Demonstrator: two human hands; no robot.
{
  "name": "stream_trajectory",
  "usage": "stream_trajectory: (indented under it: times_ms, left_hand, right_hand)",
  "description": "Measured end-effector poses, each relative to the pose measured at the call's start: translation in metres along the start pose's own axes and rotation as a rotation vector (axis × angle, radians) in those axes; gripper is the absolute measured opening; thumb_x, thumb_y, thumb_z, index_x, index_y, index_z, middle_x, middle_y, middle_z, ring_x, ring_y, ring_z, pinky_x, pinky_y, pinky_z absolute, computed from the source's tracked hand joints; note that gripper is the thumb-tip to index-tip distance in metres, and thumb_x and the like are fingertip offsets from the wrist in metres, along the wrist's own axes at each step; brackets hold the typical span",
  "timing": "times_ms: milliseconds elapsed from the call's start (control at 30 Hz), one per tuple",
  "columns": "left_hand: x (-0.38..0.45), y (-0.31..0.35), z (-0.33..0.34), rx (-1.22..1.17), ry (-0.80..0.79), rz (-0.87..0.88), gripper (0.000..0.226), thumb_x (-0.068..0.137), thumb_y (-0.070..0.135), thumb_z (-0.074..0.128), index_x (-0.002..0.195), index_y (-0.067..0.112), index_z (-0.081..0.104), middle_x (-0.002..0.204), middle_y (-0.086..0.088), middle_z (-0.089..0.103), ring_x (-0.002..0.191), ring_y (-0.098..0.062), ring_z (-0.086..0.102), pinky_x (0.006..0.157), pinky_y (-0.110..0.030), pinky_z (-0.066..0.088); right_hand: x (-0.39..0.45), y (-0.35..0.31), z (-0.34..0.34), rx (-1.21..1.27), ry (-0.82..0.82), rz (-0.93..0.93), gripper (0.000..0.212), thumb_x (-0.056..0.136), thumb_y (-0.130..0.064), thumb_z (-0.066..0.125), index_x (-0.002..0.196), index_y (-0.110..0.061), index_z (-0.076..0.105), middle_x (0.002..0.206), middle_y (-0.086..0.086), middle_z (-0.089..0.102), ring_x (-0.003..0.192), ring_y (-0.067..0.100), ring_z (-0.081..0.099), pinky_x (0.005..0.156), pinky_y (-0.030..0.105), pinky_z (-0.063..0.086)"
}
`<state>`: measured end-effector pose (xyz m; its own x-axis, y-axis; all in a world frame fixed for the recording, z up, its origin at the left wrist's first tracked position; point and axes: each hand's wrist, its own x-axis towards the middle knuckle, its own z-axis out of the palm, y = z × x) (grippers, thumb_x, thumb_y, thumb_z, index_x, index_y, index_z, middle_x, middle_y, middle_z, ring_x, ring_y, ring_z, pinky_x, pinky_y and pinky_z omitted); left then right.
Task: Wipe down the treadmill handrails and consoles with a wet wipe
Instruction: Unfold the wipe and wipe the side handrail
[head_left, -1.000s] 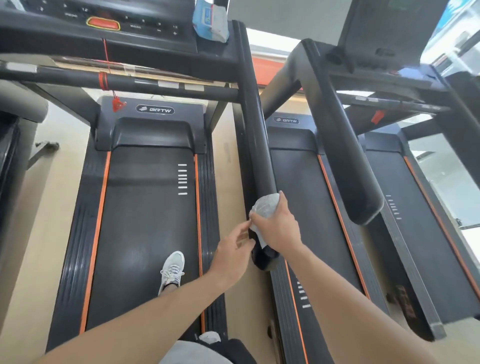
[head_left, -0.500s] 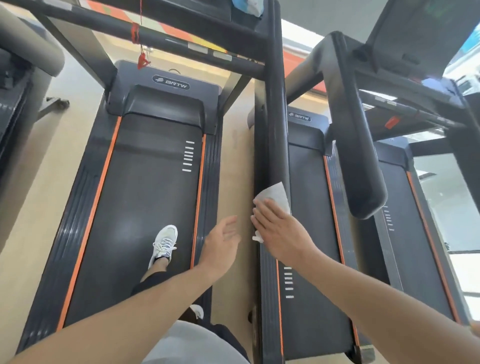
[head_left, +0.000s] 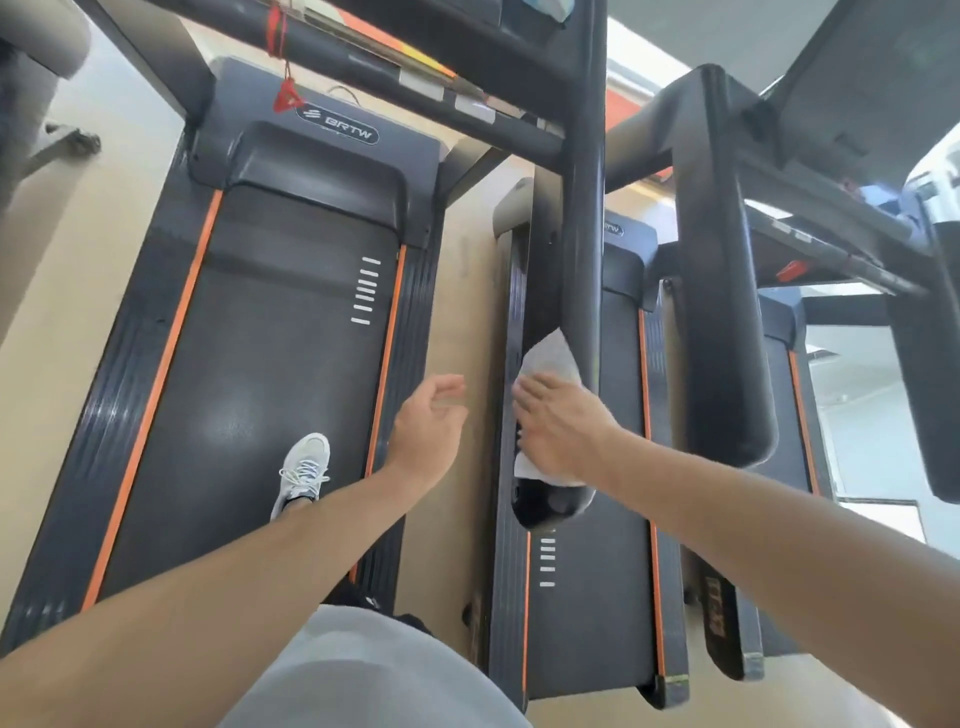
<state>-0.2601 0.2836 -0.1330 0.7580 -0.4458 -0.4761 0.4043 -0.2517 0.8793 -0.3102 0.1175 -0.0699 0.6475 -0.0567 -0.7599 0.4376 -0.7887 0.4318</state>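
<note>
over the last second the right hand (head_left: 558, 428) has flattened, fingers straight, pressing the white wet wipe (head_left: 550, 358) against the inner side of the black padded treadmill handrail (head_left: 584, 270) near its end. the left hand (head_left: 428, 423) has drawn back, relaxed and empty. wiping of this rail end appears under way.

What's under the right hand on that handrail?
The right hand presses flat on a white wet wipe draped over the black padded handrail. The wipe's middle and the rail beneath are covered.
</note>
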Motion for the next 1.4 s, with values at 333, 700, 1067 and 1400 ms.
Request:
stream_trajectory:
  times_ms: [333, 700, 1067, 1400]
  left_hand:
    - [0.049, 0.027, -0.002, 0.044, -0.149, -0.041, 0.028, 0.099, 0.015, 0.057, 0.123, 0.028, 0.062, 0.118, 0.018, 0.066, 0.109, -0.006, 0.060, 0.095, -0.029, 0.047]
    - [0.083, 0.034, 0.006, 0.008, -0.129, -0.053, 0.026, 0.097, 0.012, 0.059, 0.119, 0.025, 0.066, 0.110, 0.016, 0.070, 0.104, -0.002, 0.063, 0.086, -0.012, 0.044]
    - [0.103, 0.034, -0.007, 0.010, -0.200, -0.116, 0.024, 0.100, 0.016, 0.057, 0.117, 0.031, 0.064, 0.110, 0.017, 0.070, 0.106, -0.005, 0.063, 0.089, -0.023, 0.046]
    - [0.120, 0.045, -0.026, 0.041, -0.245, -0.074, 0.023, 0.099, 0.017, 0.059, 0.115, 0.033, 0.065, 0.105, 0.018, 0.072, 0.102, -0.001, 0.064, 0.079, -0.009, 0.040]
  right_hand:
    - [0.049, 0.130, -0.036, -0.219, 0.186, 0.125, 0.061, 0.105, -0.035, 0.015, 0.144, -0.010, 0.055, 0.156, 0.010, 0.045, 0.149, 0.028, 0.032, 0.115, 0.045, 0.032]
    - [0.000, -0.027, -0.025, -0.316, -0.336, -0.429, 0.059, 0.100, -0.054, 0.034, 0.148, -0.024, 0.051, 0.151, 0.001, 0.048, 0.144, 0.028, 0.035, 0.120, 0.060, 0.006]
    - [0.110, 0.170, -0.063, -0.280, 0.004, 0.153, 0.058, 0.106, -0.042, 0.025, 0.152, -0.010, 0.043, 0.162, 0.013, 0.035, 0.152, 0.032, 0.024, 0.123, 0.051, 0.014]
    - [0.067, 0.071, -0.034, -0.287, -0.064, -0.119, 0.062, 0.104, -0.053, 0.024, 0.145, -0.016, 0.053, 0.153, 0.015, 0.041, 0.144, 0.037, 0.027, 0.114, 0.057, 0.014]
